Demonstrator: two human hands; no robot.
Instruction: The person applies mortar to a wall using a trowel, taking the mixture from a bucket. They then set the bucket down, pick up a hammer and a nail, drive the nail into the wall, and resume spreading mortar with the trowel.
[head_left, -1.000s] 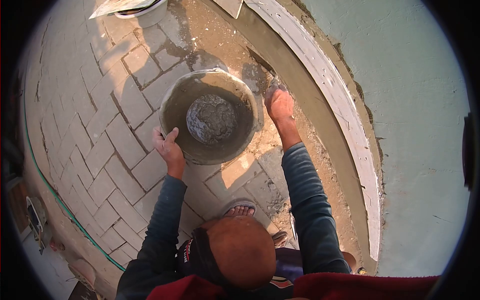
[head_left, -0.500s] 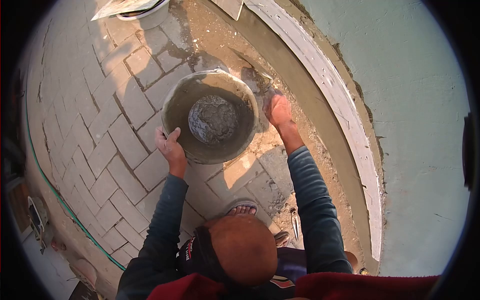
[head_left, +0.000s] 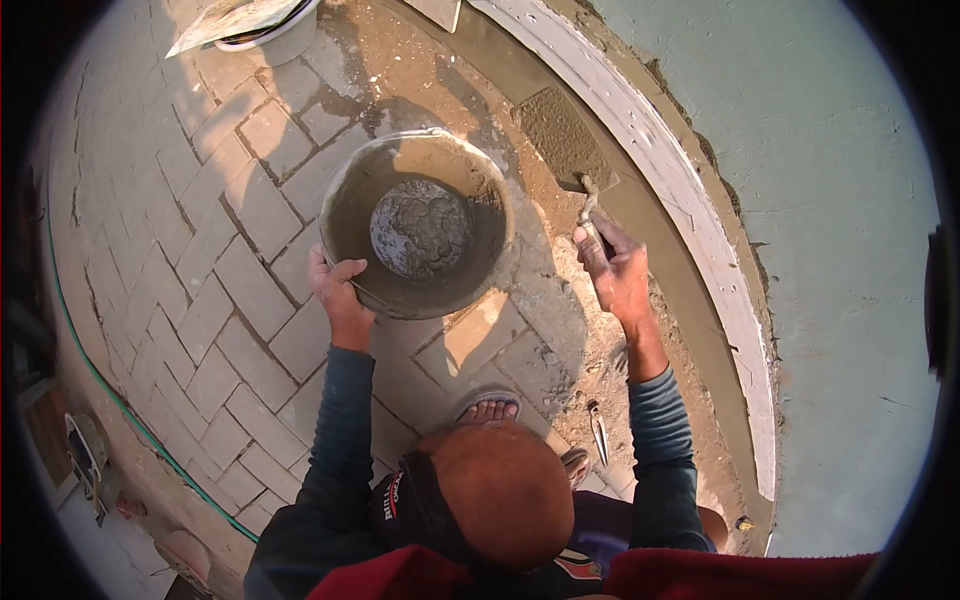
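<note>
A trowel [head_left: 588, 197] sits just right of the bucket, its blade spread with grey-brown mortar [head_left: 562, 133] and its far edge reaching over the smooth band of mortar [head_left: 712, 340] along the wall's foot. The right hand [head_left: 622, 278] has its fingers wrapped around the handle. Beside it stands a mortar-stained bucket [head_left: 478, 270], with a wet grey mix [head_left: 425, 228] in the bottom; the left hand [head_left: 342, 290] grasps its near-left rim, thumb over the edge.

The bucket rests on rectangular pavers [head_left: 245, 275], close to the trowel, so it takes up the ground between the two hands. A bare bent knee [head_left: 500, 490] and a sandalled foot [head_left: 490, 408] block the ground below it. Near the right forearm lies a slim metal tool [head_left: 598, 435], too small to identify. A pale strip [head_left: 690, 205] borders the blue-green wall [head_left: 840, 250]. Farther off are a white bucket [head_left: 285, 45] under a flat board [head_left: 232, 22] and a green hose [head_left: 130, 412].
</note>
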